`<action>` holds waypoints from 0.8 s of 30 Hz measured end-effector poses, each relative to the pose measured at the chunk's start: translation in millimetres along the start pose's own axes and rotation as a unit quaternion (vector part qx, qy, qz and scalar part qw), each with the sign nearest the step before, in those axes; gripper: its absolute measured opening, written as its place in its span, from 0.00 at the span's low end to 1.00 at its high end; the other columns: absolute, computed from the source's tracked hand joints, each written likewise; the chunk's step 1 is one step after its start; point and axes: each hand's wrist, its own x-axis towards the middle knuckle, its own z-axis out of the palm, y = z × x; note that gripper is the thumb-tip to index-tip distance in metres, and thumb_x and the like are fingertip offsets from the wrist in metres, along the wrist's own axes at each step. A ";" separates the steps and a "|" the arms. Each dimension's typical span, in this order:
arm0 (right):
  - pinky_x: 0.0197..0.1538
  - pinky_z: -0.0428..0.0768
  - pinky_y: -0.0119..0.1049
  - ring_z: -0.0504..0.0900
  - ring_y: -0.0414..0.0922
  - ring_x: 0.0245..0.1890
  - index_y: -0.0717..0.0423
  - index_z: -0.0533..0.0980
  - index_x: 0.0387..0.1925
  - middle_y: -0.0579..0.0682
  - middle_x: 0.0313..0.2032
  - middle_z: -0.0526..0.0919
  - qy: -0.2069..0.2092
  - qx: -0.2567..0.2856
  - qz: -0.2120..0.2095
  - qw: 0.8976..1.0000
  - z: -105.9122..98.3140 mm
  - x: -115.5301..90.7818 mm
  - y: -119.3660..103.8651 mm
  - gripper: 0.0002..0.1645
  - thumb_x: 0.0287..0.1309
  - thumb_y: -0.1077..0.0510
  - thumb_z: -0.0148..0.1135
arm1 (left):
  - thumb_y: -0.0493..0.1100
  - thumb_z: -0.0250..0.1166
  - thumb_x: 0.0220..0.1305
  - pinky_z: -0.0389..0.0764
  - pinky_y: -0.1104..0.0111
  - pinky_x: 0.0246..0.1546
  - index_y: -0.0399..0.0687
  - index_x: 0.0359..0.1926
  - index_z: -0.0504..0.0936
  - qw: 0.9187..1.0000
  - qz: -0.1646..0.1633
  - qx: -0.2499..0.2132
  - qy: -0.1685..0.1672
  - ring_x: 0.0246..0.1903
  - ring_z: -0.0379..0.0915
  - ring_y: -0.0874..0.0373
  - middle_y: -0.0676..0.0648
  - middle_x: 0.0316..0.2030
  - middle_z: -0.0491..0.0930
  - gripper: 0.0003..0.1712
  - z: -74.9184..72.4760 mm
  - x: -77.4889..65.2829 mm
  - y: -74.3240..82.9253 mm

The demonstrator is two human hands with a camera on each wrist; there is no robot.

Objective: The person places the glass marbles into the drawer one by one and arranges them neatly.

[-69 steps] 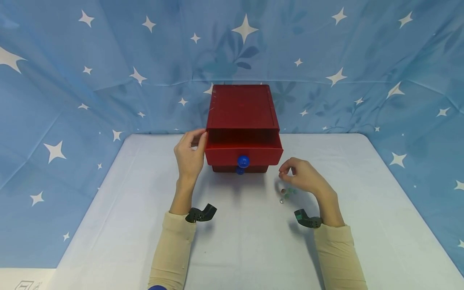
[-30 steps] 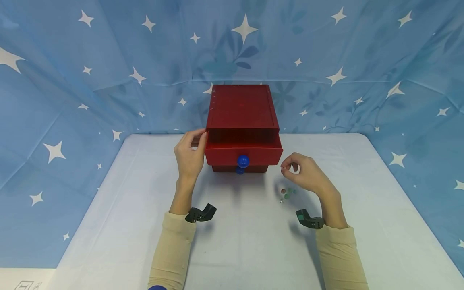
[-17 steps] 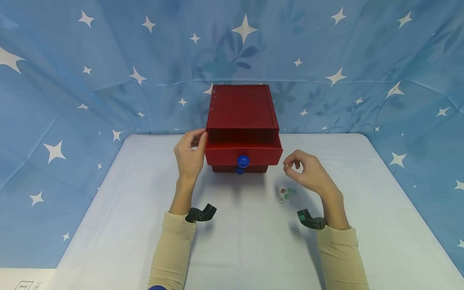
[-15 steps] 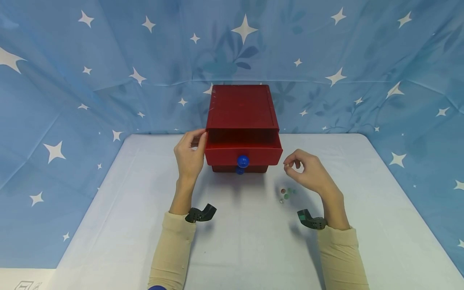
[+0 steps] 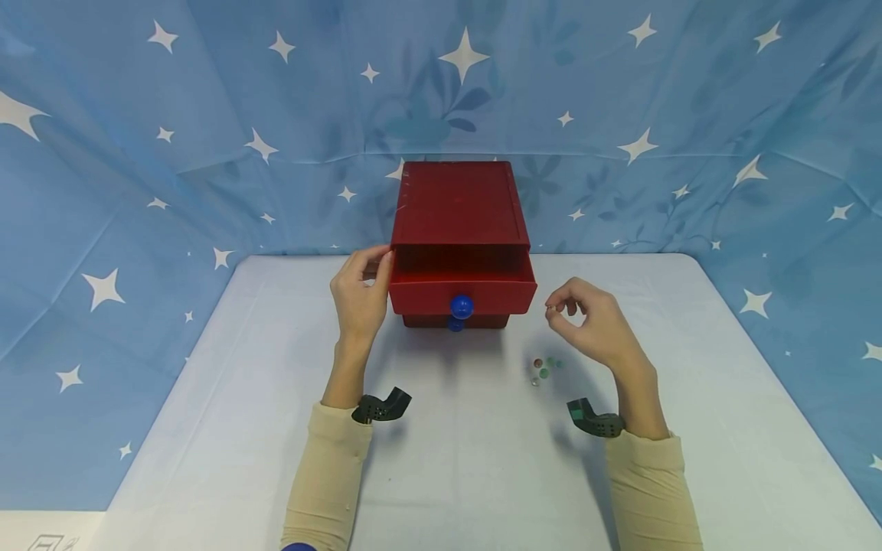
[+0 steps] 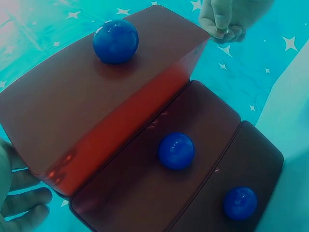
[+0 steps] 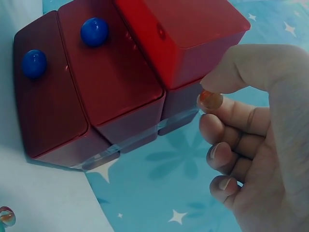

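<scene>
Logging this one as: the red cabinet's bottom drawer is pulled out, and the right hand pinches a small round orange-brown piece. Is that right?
Not quite: the top drawer is the one pulled out; the head view shows it open directly under the top of the red cabinet. The right hand does pinch a small round orange-brown piece.

Blue star-print cloth [image 5: 276, 99] hangs behind white table [image 5: 455, 467].
</scene>
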 end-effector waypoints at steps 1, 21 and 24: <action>0.37 0.67 0.30 0.72 0.42 0.32 0.52 0.79 0.33 0.44 0.30 0.81 0.005 0.002 -0.003 1.000 -0.4 0.1 -0.8 0.05 0.55 0.64 0.64 | 0.42 0.64 0.69 0.78 0.83 0.39 0.39 0.46 0.87 1.000 0.000 0.000 0.001 0.33 0.83 0.51 0.41 0.39 0.87 0.12 0.0 0.0 -0.1; 0.38 0.67 0.25 0.71 0.41 0.31 0.57 0.81 0.33 0.48 0.30 0.83 0.083 0.046 -0.060 0.994 -5.1 -1.6 -9.4 0.07 0.52 0.69 0.66 | 0.43 0.64 0.69 0.78 0.83 0.39 0.39 0.46 0.87 1.000 0.006 0.000 -0.002 0.33 0.83 0.51 0.41 0.39 0.87 0.12 -0.2 -0.1 -0.1; 0.38 0.67 0.24 0.72 0.43 0.32 0.59 0.81 0.34 0.50 0.31 0.83 0.096 0.048 -0.067 0.992 -4.8 -2.1 -10.3 0.07 0.51 0.70 0.65 | 0.43 0.64 0.69 0.78 0.83 0.39 0.39 0.46 0.87 1.000 0.005 -0.001 0.000 0.33 0.83 0.51 0.41 0.39 0.87 0.12 0.0 -0.1 -0.2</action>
